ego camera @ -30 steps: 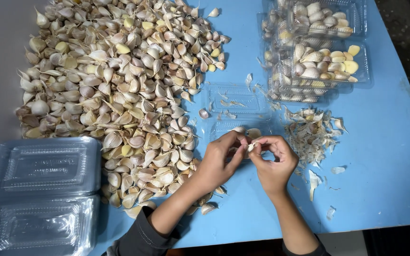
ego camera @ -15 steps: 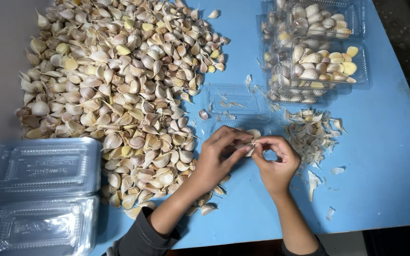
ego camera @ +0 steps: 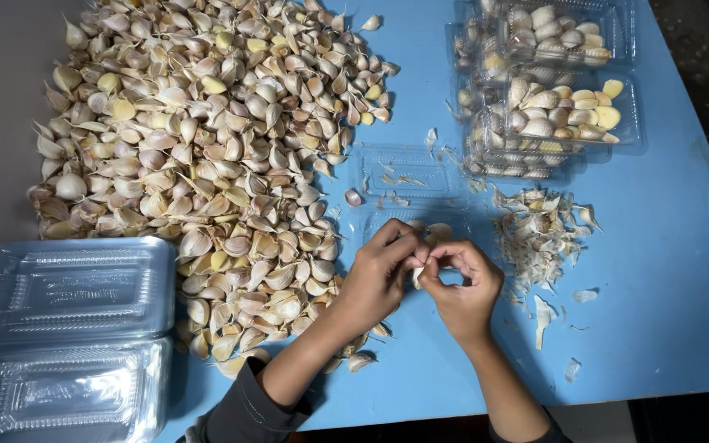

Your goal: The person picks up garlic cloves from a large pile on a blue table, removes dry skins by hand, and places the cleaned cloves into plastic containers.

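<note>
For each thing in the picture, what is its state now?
Left hand: pinching the garlic clove.
Right hand: pinching the same clove.
Garlic clove: held between both hands.
Garlic pile: unpeeled, heaped.
Open tray: nearly empty.
Filled trays: hold peeled cloves.
Stacked trays: closed, empty.
Skins: loose.

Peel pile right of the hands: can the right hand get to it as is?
Probably yes. The peel pile lies just beside the right hand with bare blue table between, though both hands are pinching a garlic clove.
</note>
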